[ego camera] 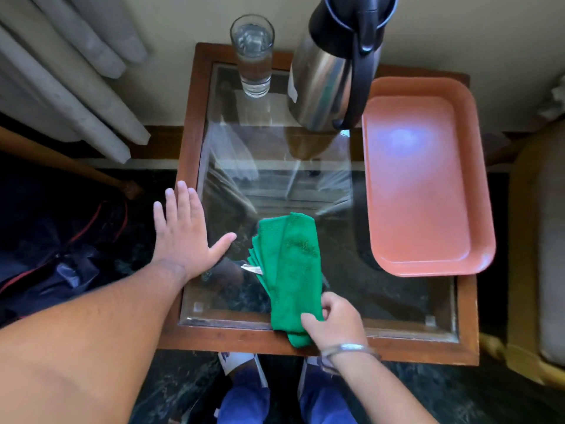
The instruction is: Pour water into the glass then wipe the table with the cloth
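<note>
Cloth (290,270): bright green, fine woven texture, small white tag at edge. Table (467,325): reddish-brown wood frame w/ clear glass top. Tray (422,179): salmon pink, plain. Jug (324,84): silver steel body, black handle & lid. Glass (253,56): clear, w/ water. Floor (171,381): dark, marbled. Trousers (244,402): blue. Bracelet (348,350): silver.

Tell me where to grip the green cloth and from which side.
Grip the green cloth at its near end, which overhangs the table's wooden frame, coming from the near edge. The right hand already pinches that end; the rest lies folded flat on glass.
</note>
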`<control>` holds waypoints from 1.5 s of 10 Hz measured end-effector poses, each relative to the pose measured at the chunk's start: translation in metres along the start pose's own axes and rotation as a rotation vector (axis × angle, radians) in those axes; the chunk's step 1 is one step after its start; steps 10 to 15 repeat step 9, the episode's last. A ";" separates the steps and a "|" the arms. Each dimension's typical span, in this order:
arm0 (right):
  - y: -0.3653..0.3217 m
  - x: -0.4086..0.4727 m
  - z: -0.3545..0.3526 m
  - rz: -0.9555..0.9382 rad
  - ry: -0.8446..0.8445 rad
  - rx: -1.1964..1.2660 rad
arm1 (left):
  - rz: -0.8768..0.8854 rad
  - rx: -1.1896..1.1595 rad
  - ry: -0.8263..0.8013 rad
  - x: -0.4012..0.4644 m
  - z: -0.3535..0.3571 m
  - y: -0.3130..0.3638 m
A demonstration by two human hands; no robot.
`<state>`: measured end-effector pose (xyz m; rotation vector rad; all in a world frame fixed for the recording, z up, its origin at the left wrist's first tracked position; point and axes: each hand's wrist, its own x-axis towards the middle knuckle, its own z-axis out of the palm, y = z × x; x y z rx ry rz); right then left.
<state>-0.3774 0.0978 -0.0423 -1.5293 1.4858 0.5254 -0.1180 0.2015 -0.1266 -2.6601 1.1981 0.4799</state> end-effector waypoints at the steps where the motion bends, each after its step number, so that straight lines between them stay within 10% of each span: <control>1: -0.042 -0.009 -0.041 0.031 -0.127 0.683 | 0.174 0.040 0.000 0.010 -0.021 0.012; 2: -0.090 -0.017 -0.105 -0.025 -0.152 1.108 | 0.337 0.011 -0.060 0.032 -0.039 0.040; 5: -0.108 0.042 -0.212 -0.061 0.200 1.164 | 0.253 -0.038 -0.146 0.084 -0.045 0.094; 7: -0.046 0.144 -0.179 -0.236 0.507 -0.406 | 0.244 -0.071 -0.131 0.089 -0.035 0.090; 8: -0.049 0.169 -0.175 -0.383 0.316 -0.640 | 0.253 -0.067 -0.134 0.087 -0.038 0.092; 15: -0.065 0.172 -0.173 -0.299 0.337 -0.737 | 0.247 -0.006 -0.181 0.084 -0.052 0.093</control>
